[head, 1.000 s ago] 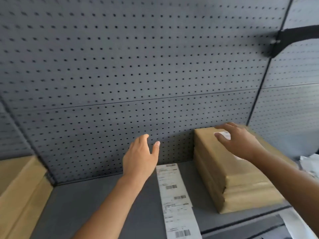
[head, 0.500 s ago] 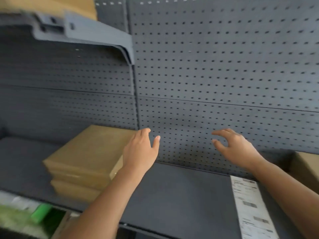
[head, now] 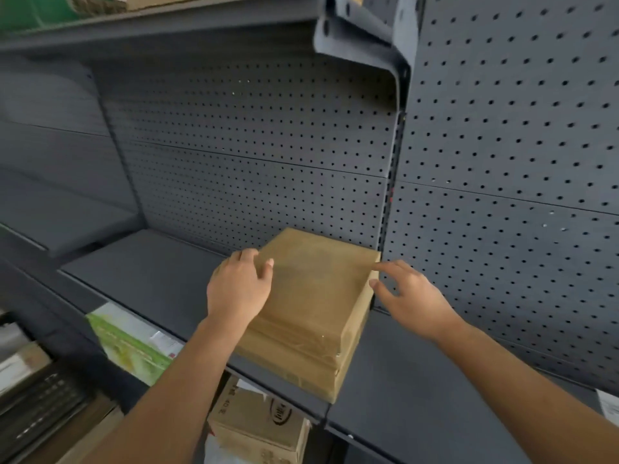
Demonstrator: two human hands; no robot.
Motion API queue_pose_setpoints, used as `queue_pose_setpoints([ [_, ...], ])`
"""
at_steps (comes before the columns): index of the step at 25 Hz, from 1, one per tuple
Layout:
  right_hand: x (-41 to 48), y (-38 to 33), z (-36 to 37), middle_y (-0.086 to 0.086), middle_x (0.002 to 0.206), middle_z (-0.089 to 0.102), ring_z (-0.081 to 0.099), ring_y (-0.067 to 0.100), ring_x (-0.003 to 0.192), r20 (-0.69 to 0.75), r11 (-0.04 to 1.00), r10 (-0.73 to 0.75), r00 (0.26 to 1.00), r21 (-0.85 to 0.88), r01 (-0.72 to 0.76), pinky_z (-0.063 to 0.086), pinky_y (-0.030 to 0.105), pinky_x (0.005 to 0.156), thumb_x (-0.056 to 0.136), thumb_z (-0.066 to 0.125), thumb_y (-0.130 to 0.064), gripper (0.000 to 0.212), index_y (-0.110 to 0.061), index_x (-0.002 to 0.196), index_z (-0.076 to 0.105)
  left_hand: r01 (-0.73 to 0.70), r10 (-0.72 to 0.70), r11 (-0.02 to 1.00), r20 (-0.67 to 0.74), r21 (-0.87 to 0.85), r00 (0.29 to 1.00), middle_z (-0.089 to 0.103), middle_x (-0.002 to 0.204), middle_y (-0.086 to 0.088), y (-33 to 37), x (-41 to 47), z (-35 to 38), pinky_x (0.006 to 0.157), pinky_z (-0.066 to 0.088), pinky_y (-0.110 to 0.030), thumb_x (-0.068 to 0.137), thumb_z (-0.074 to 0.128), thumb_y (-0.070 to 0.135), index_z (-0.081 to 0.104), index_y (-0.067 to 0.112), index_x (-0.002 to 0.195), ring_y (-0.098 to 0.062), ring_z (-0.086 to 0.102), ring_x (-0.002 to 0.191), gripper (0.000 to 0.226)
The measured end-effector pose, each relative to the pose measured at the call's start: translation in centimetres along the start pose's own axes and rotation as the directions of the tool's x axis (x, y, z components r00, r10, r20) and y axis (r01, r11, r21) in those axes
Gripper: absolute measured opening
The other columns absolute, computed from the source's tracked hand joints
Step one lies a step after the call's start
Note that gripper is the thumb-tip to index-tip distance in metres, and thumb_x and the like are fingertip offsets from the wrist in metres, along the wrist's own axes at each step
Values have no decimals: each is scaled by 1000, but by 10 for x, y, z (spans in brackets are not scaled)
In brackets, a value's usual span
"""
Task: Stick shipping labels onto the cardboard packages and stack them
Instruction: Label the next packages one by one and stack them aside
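A stack of two flat brown cardboard packages [head: 315, 296] lies on the grey metal shelf [head: 140, 272], with no label on its top face. My left hand [head: 239, 289] rests on the left edge of the top package, fingers spread over it. My right hand [head: 410, 299] hovers just right of the stack with its fingers apart, fingertips near the top package's right edge. A white corner of the shipping label strip [head: 608, 401] shows at the far right edge of the shelf.
A grey pegboard wall [head: 502, 162] backs the shelf, with an upper shelf bracket [head: 378, 45] overhead. Below the shelf sit a printed cardboard box [head: 258, 426], a green and white pack [head: 134, 343] and a dark keyboard-like object [head: 37, 406].
My view has swung left, from the labelled stack on the right to the unlabelled stack. Both hands have moved from mid-air to this stack, the left one landing on its top package.
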State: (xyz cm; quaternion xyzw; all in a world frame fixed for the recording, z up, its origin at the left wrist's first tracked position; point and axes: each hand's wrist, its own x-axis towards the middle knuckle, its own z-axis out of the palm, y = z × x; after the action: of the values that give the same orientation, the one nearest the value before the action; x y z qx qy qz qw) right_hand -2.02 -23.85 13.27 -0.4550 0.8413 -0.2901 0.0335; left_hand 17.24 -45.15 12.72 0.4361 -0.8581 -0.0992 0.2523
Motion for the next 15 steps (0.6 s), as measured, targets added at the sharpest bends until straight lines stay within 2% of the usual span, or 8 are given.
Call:
queue_pose_setpoints([
  [3,9,-16,27,-10,150,42,49,10,126,5,992,61,998,114,-61,42,32,103,102,46,-44,50,-25,148,43,107,-103,991,53,-78,993,59,143,-6,-34,15,-1,93,51,-44,104,39,54,53,20,144,-30,60,124,55],
  [5,11,-24,41,-8,152,35,52,6,106,8,964,147,989,224,-145,39,25,96,102,46,-43,55,-23,152,35,218,-186,951,160,-219,970,58,143,-4,-50,21,0,95,47,-43,103,40,57,52,22,145,-30,57,128,56],
  [6,11,-26,48,-7,154,30,50,6,99,17,937,199,980,289,-195,36,22,94,102,47,-42,59,-22,155,30,287,-218,905,236,-314,947,61,139,-2,-55,23,1,97,45,-43,103,41,57,55,22,142,-30,56,130,54],
  [7,11,-28,54,-7,157,23,47,4,99,28,903,248,968,357,-241,34,22,95,102,48,-41,62,-22,156,25,359,-242,840,311,-408,919,64,130,1,-58,25,1,99,44,-43,103,43,57,59,23,135,-29,56,129,49],
  [9,9,-31,66,-8,158,17,40,4,112,52,813,319,946,498,-301,35,25,100,102,51,-38,66,-25,157,18,500,-273,682,448,-534,851,64,120,5,-66,28,7,105,43,-42,99,48,61,62,29,128,-27,56,128,45],
  [11,6,-33,75,-9,150,31,45,8,121,94,702,368,925,625,-342,39,34,109,99,53,-40,66,-39,154,18,594,-264,547,552,-590,791,63,133,6,-75,30,15,114,40,-45,82,58,78,60,28,138,-24,55,131,76],
  [13,6,-34,83,-10,141,50,56,14,121,125,582,416,900,724,-370,45,44,108,96,54,-40,51,-48,143,34,620,-248,470,580,-628,776,61,143,6,-91,36,34,116,41,-49,51,64,96,57,32,143,-23,56,132,112],
  [15,5,-36,85,-12,128,62,62,15,115,154,510,445,882,766,-392,48,45,105,97,54,-38,36,-49,130,45,623,-224,451,595,-639,772,58,147,7,-101,40,49,116,40,-50,40,66,99,57,37,142,-23,55,134,119],
])
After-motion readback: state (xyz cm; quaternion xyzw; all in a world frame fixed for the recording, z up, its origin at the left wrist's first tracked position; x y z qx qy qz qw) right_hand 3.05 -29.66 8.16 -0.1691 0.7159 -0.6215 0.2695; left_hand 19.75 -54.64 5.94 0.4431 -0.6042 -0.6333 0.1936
